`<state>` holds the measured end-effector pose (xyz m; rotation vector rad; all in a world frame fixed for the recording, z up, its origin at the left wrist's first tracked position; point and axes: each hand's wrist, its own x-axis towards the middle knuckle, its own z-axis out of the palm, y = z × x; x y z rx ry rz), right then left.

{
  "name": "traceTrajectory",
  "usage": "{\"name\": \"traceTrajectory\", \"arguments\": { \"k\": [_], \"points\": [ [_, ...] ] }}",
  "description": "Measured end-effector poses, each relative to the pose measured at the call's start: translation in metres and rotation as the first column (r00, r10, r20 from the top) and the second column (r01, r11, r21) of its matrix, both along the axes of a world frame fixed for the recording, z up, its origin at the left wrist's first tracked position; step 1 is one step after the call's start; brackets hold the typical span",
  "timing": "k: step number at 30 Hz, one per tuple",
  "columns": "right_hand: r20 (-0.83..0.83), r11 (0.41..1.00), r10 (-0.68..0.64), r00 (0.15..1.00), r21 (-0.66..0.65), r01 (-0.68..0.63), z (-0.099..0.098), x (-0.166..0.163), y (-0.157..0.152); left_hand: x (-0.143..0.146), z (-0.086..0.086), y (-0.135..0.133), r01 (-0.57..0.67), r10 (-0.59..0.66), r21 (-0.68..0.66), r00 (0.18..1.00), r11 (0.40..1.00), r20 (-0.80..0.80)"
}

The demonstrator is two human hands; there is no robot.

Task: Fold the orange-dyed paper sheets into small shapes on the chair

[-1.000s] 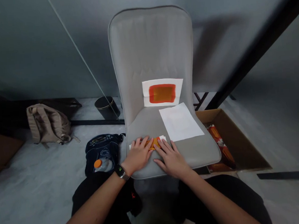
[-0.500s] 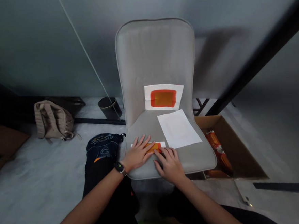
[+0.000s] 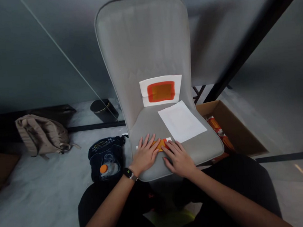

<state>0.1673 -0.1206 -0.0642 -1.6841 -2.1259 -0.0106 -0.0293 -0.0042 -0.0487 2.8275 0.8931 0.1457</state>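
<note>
A folded paper with an orange patch (image 3: pixel 161 143) lies near the front of the grey chair seat (image 3: pixel 200 148). My left hand (image 3: pixel 145 155) lies flat on its left part, fingers spread, a watch on the wrist. My right hand (image 3: pixel 179 158) presses on the paper's right part with its fingers stretched out. Most of the folded paper is hidden under both hands.
A white sheet (image 3: pixel 181 121) lies on the seat behind my hands. A paper with an orange rectangle (image 3: pixel 161 90) leans on the chair back. On the floor: a dark bag with a bottle (image 3: pixel 106 158), a tan backpack (image 3: pixel 40 134), a black bin (image 3: pixel 104 110), an open cardboard box (image 3: pixel 232 128).
The view has shifted while both hands stayed pressed on the folded paper. My right hand's fingers have slid slightly along it.
</note>
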Motion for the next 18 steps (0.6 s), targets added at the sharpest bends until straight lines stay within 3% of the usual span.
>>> {"name": "traceTrajectory", "arguments": {
  "k": [18],
  "points": [
    [-0.02, 0.995, -0.058, 0.998, 0.085, 0.059, -0.009, -0.0036, -0.0053, -0.0008, -0.0068, -0.0046, -0.04, 0.04, 0.025, 0.999, 0.999, 0.006]
  ]
}}
